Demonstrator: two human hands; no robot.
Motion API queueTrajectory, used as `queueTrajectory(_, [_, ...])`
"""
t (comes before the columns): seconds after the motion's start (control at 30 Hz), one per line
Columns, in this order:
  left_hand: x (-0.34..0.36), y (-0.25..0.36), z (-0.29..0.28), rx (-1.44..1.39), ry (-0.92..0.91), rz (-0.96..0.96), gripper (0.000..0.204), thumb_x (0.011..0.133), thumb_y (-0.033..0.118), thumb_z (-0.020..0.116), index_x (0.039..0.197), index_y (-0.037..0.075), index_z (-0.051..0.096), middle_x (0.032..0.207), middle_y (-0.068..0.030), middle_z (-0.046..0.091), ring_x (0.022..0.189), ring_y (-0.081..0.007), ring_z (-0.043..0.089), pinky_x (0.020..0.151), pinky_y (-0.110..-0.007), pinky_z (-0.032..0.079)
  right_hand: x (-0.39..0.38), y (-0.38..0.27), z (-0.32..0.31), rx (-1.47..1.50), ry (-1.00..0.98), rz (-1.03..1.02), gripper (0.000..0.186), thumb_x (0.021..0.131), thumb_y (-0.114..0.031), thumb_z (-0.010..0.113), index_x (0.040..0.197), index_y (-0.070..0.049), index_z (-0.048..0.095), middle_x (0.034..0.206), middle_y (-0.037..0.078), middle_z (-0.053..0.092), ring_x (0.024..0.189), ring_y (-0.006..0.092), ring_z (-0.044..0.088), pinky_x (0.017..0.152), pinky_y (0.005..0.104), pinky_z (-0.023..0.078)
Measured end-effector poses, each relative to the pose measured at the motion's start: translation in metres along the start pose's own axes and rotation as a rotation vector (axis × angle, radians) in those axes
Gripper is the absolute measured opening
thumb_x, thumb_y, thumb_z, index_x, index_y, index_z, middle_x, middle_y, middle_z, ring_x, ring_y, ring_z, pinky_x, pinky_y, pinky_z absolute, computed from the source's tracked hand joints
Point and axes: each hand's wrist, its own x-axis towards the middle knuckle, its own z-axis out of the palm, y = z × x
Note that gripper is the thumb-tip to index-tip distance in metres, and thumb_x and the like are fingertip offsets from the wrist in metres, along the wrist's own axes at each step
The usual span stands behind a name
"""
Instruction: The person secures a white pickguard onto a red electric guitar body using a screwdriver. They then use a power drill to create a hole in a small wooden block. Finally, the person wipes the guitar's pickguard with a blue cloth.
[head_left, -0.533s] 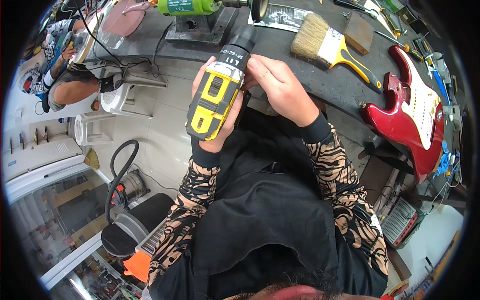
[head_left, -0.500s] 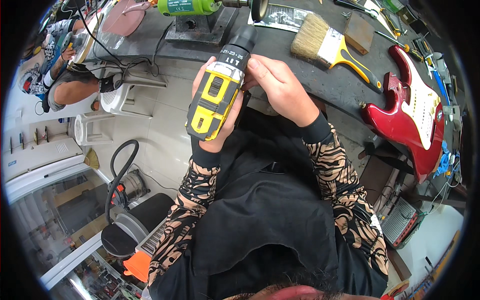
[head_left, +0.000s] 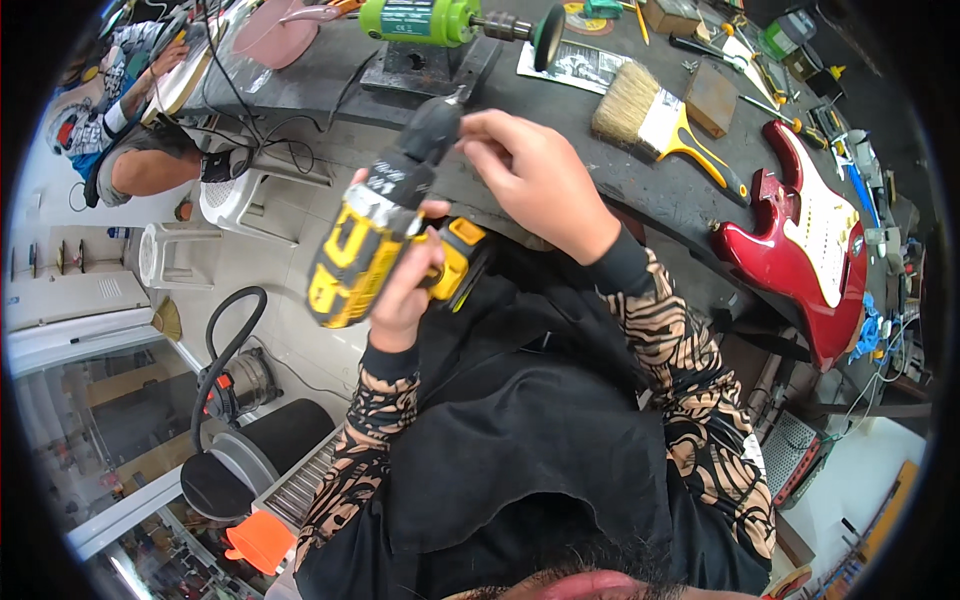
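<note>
A yellow and black cordless drill [head_left: 350, 255] hangs tilted in front of me, its nose toward the bench. My left hand [head_left: 405, 285] is closed round its grip, just above the yellow and black battery [head_left: 458, 258]. At the front is the black chuck [head_left: 430, 130], with a small metal tip [head_left: 459, 96] showing at its end. My right hand [head_left: 545, 180] has its fingers bent in against the chuck's right side; the fingertips are partly hidden and slightly blurred.
On the dark workbench [head_left: 560, 110] stand a green bench grinder [head_left: 420, 20], a wide paintbrush [head_left: 650, 115], a brown block [head_left: 712, 97] and a red electric guitar body [head_left: 760, 240]. Another person [head_left: 150, 165] works at far left, near white stools [head_left: 235, 205]. A vacuum cleaner [head_left: 240, 385] stands lower left.
The drill has swung down and left and turned, bringing its battery into view. My right hand has shifted from beside the drill's collar to the front of the chuck.
</note>
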Motion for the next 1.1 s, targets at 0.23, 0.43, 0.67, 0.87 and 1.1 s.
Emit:
queueTrajectory(0.23, [-0.012, 0.040, -0.062, -0.546, -0.090, -0.058, 0.052, 0.097, 0.033, 0.069, 0.130, -0.006, 0.058, 0.120, -0.0156, 0.067, 0.069, -0.0155, 0.055, 0.064, -0.033, 0.046, 0.096, -0.023, 0.047, -0.992, 0.074, -0.289, 0.018, 0.090, -0.015, 0.072, 0.105, -0.006, 0.068, 0.095, 0.009, 0.073, 0.081, 0.0247, 0.078, 0.062, 0.0401, 0.061])
queueTrajectory(0.43, [-0.042, 0.060, -0.084, -0.546, -0.022, -0.005, 0.051, 0.096, 0.032, 0.070, 0.125, -0.008, 0.059, 0.114, -0.0167, 0.069, 0.066, -0.0160, 0.058, 0.063, -0.034, 0.048, 0.139, -0.025, 0.089, -1.334, -0.213, -0.184, 0.029, 0.089, -0.020, 0.074, 0.113, -0.004, 0.073, 0.090, 0.004, 0.073, 0.081, 0.0269, 0.077, 0.052, 0.0465, 0.057])
queueTrajectory(0.67, [-0.056, 0.067, -0.092, -0.493, -0.036, -0.007, 0.049, 0.098, 0.032, 0.070, 0.124, -0.007, 0.057, 0.112, -0.0149, 0.068, 0.066, -0.0146, 0.056, 0.062, -0.033, 0.048, 0.129, -0.027, 0.093, -1.623, -0.268, -0.390, 0.025, 0.090, -0.025, 0.072, 0.111, -0.013, 0.080, 0.106, 0.005, 0.069, 0.105, 0.0231, 0.068, 0.070, 0.0471, 0.057])
queueTrajectory(0.87, [-0.056, 0.064, -0.095, -0.595, -0.074, -0.016, 0.048, 0.097, 0.031, 0.070, 0.125, -0.006, 0.057, 0.111, -0.0149, 0.068, 0.067, -0.0151, 0.057, 0.061, -0.033, 0.047, 0.132, -0.023, 0.071, -1.503, -0.291, -0.631, 0.015, 0.090, -0.019, 0.071, 0.102, -0.013, 0.077, 0.104, 0.002, 0.065, 0.102, 0.0212, 0.068, 0.075, 0.0357, 0.056])
queueTrajectory(1.1, [-0.058, 0.063, -0.092, -0.613, -0.119, -0.044, 0.050, 0.095, 0.032, 0.073, 0.122, -0.008, 0.058, 0.109, -0.0142, 0.068, 0.065, -0.0149, 0.057, 0.061, -0.033, 0.047, 0.150, -0.027, 0.083, -1.407, -0.344, -0.234, 0.012, 0.091, -0.017, 0.070, 0.100, -0.009, 0.075, 0.088, 0.006, 0.076, 0.087, 0.0233, 0.078, 0.071, 0.0396, 0.060])
